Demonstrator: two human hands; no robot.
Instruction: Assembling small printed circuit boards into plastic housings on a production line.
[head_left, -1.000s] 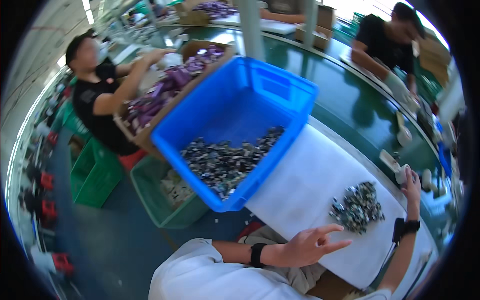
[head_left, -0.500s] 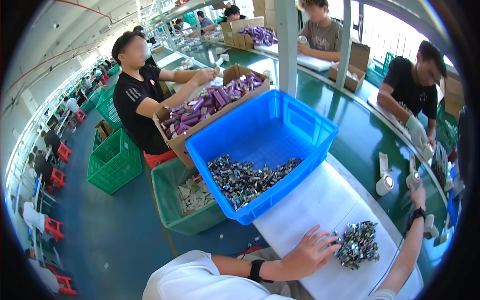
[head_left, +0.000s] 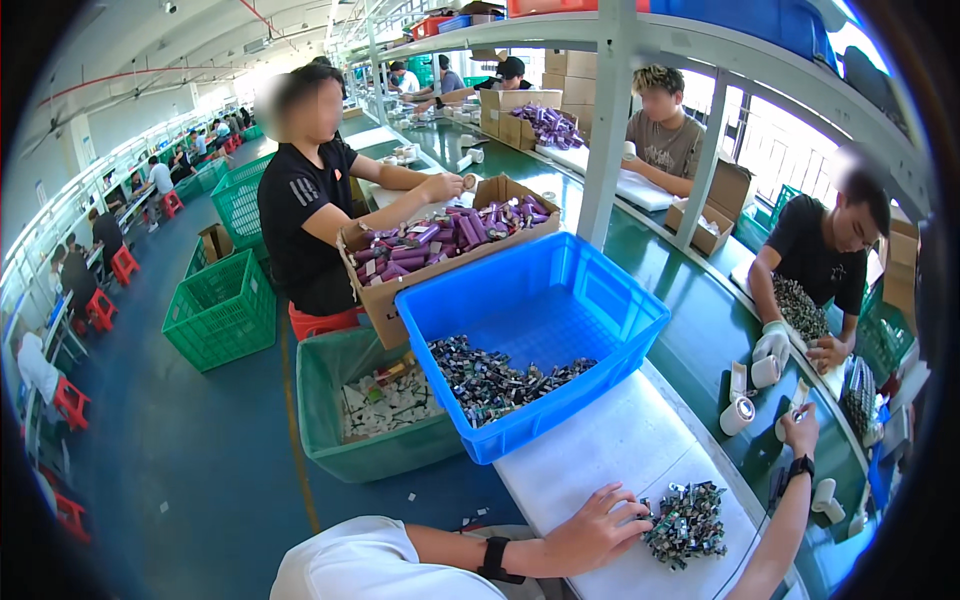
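Pile [head_left: 688, 525] of small silvery and green pieces, jagged, glinting, no clear long axis: lies on the smooth white board [head_left: 620, 455], directly right of the left hand [head_left: 592, 530], the nearer one, whose fingers are loosely spread at its edge. Farther out, the right hand [head_left: 800, 430] is at a smooth white cylinder [head_left: 782, 430] on the glossy green belt [head_left: 690, 310]; whether it grips, I cannot tell.
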